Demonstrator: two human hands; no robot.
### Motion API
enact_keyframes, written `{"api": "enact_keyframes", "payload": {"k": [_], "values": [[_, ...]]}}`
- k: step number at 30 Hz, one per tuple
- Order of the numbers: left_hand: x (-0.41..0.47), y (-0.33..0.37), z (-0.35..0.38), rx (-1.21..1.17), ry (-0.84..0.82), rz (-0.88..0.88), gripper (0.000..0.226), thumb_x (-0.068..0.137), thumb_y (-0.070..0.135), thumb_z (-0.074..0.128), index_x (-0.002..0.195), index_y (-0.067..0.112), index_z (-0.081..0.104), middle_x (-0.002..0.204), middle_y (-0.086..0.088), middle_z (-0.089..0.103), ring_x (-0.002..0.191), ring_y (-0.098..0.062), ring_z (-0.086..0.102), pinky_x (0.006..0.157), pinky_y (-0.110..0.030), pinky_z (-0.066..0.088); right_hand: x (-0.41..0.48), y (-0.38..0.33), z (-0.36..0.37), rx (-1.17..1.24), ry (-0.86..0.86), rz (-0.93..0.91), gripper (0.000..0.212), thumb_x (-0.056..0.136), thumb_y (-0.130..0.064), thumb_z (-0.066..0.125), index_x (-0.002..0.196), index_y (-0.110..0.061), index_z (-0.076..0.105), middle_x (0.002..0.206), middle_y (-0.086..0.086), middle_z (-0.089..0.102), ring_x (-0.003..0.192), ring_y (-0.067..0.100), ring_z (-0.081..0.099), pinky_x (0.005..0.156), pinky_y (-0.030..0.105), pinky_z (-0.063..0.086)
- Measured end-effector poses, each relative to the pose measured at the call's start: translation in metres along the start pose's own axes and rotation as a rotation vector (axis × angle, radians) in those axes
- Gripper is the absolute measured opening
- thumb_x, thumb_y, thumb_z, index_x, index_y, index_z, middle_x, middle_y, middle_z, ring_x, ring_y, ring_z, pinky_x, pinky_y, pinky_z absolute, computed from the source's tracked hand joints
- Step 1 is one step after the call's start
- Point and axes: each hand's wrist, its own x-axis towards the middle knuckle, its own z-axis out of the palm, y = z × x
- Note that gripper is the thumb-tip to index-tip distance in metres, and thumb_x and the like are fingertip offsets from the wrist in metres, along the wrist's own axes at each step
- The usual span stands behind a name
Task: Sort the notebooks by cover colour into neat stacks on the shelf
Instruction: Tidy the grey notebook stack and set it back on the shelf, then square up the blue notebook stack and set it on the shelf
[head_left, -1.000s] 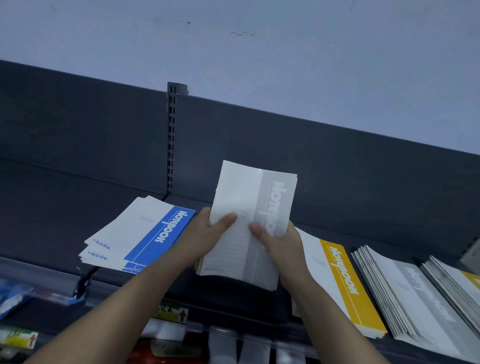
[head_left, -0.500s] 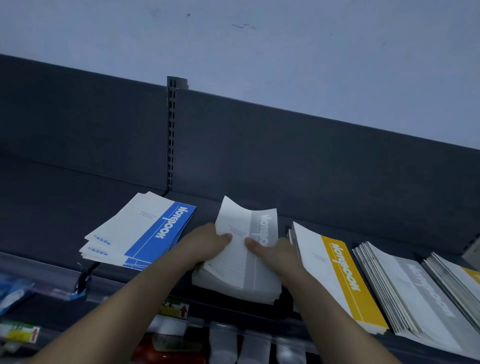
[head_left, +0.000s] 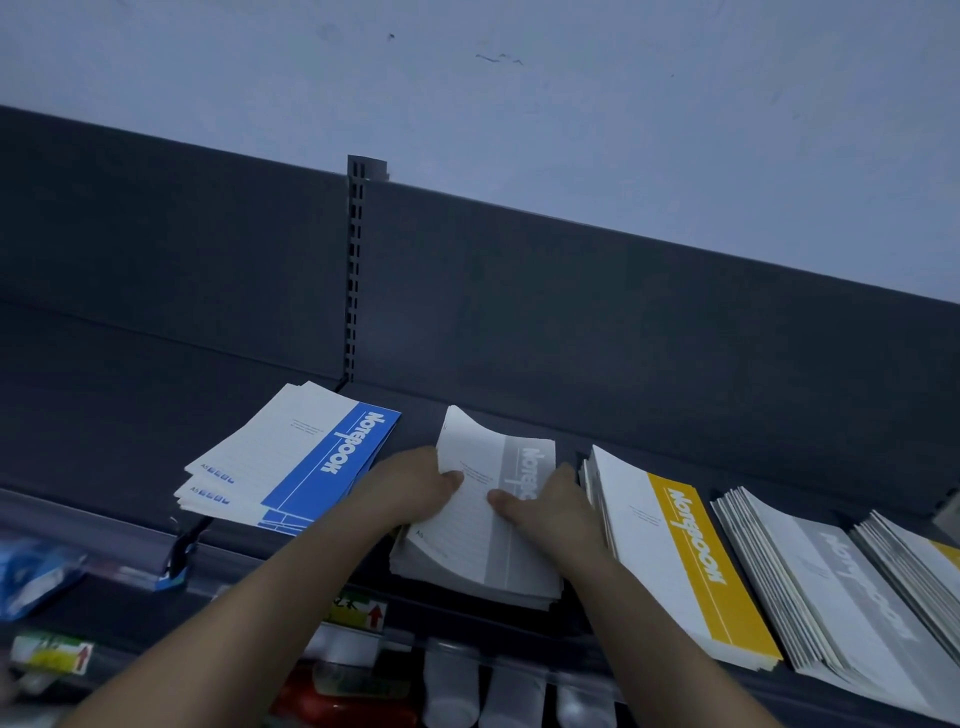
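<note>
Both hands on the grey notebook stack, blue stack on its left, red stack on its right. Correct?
Not quite. The head view shows a yellow stack on its right, not a red one. The left hand and right hand do hold the grey stack, with the blue stack on its left.

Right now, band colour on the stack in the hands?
Grey, on a white cover: the held stack, best in the head view.

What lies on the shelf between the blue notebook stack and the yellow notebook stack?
The grey notebook stack, gripped by the left hand and right hand; head view.
</note>
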Motion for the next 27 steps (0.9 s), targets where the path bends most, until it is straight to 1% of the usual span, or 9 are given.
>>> {"api": "enact_keyframes", "payload": {"k": [4, 7, 11, 13, 15, 19, 22, 25, 27], "values": [[0.001, -0.002, 0.004, 0.02, 0.03, 0.011, 0.041, 0.101, 0.038, 0.038, 0.135, 0.017, 0.048, 0.135, -0.003, 0.055, 0.119, -0.021, 0.054, 0.09, -0.031, 0.042, 0.0, 0.0, 0.003, -0.215, 0.025, -0.065, 0.067, 0.08, -0.057, 0.064, 0.125, -0.01, 0.047, 0.123, 0.011, 0.058, 0.11, 0.028, 0.057, 0.081, 0.03, 0.044], [0.004, -0.004, 0.006, 0.022, 0.047, 0.0, 0.042, 0.1, 0.039, 0.04, 0.134, 0.017, 0.048, 0.134, -0.003, 0.056, 0.118, -0.021, 0.054, 0.088, -0.03, 0.042, -0.001, 0.0, 0.005, -0.245, 0.017, -0.065, 0.069, 0.081, -0.059, 0.06, 0.128, -0.009, 0.048, 0.126, 0.013, 0.054, 0.115, 0.029, 0.053, 0.09, 0.033, 0.046], [0.005, -0.005, 0.004, 0.005, 0.074, -0.027, 0.049, 0.097, 0.05, 0.039, 0.129, 0.015, 0.052, 0.126, -0.005, 0.059, 0.112, -0.022, 0.056, 0.087, -0.032, 0.044, -0.007, -0.009, 0.002, -0.293, 0.103, -0.177, 0.074, 0.085, -0.052, 0.06, 0.139, -0.009, 0.035, 0.142, 0.013, 0.036, 0.133, 0.029, 0.033, 0.109, 0.037, 0.033], [0.002, -0.011, -0.002, -0.003, 0.165, -0.052, 0.052, 0.096, 0.054, 0.038, 0.121, 0.012, 0.055, 0.12, -0.006, 0.06, 0.106, -0.022, 0.056, 0.083, -0.033, 0.043, -0.011, -0.021, 0.002, -0.285, 0.116, -0.263, 0.071, 0.089, -0.049, 0.057, 0.143, -0.011, 0.031, 0.15, 0.012, 0.027, 0.141, 0.028, 0.022, 0.114, 0.038, 0.026], [-0.001, -0.024, -0.014, 0.018, 0.28, -0.073, 0.046, 0.097, 0.047, 0.039, 0.114, 0.01, 0.059, 0.115, -0.008, 0.062, 0.098, -0.024, 0.054, 0.082, -0.033, 0.043, -0.014, -0.038, 0.006, -0.25, 0.094, -0.351, 0.068, 0.092, -0.046, 0.054, 0.146, -0.013, 0.03, 0.155, 0.011, 0.022, 0.145, 0.026, 0.014, 0.117, 0.036, 0.019], [-0.005, -0.067, -0.045, 0.124, 0.424, -0.136, 0.037, 0.095, 0.04, 0.047, 0.111, 0.011, 0.063, 0.113, -0.008, 0.065, 0.108, -0.028, 0.058, 0.085, -0.035, 0.05, -0.023, -0.082, 0.02, -0.221, 0.08, -0.534, 0.06, 0.091, -0.044, 0.056, 0.141, -0.015, 0.04, 0.148, 0.005, 0.037, 0.139, 0.022, 0.027, 0.113, 0.034, 0.025], [-0.009, -0.096, -0.062, 0.258, 0.431, -0.187, 0.043, 0.094, 0.044, 0.048, 0.124, 0.015, 0.058, 0.127, -0.009, 0.056, 0.119, -0.03, 0.05, 0.094, -0.041, 0.044, -0.033, -0.116, 0.036, -0.23, 0.028, -0.608, 0.059, 0.091, -0.042, 0.057, 0.14, -0.014, 0.04, 0.141, 0.006, 0.044, 0.132, 0.024, 0.035, 0.107, 0.034, 0.03], [-0.006, -0.121, -0.073, 0.333, 0.322, -0.283, 0.058, 0.092, 0.055, 0.047, 0.138, 0.019, 0.044, 0.139, -0.009, 0.044, 0.128, -0.03, 0.04, 0.099, -0.043, 0.038, -0.036, -0.141, 0.066, -0.181, -0.118, -0.529, 0.05, 0.092, -0.038, 0.056, 0.132, -0.012, 0.044, 0.133, 0.01, 0.049, 0.124, 0.028, 0.043, 0.098, 0.036, 0.039], [0.0, -0.137, -0.077, 0.245, 0.226, -0.297, 0.068, 0.091, 0.059, 0.046, 0.143, 0.017, 0.037, 0.143, -0.011, 0.039, 0.129, -0.031, 0.041, 0.1, -0.042, 0.039, -0.032, -0.147, 0.089, -0.113, -0.223, -0.396, 0.048, 0.088, -0.04, 0.059, 0.126, -0.015, 0.045, 0.125, 0.009, 0.053, 0.115, 0.028, 0.052, 0.092, 0.035, 0.047]]}}
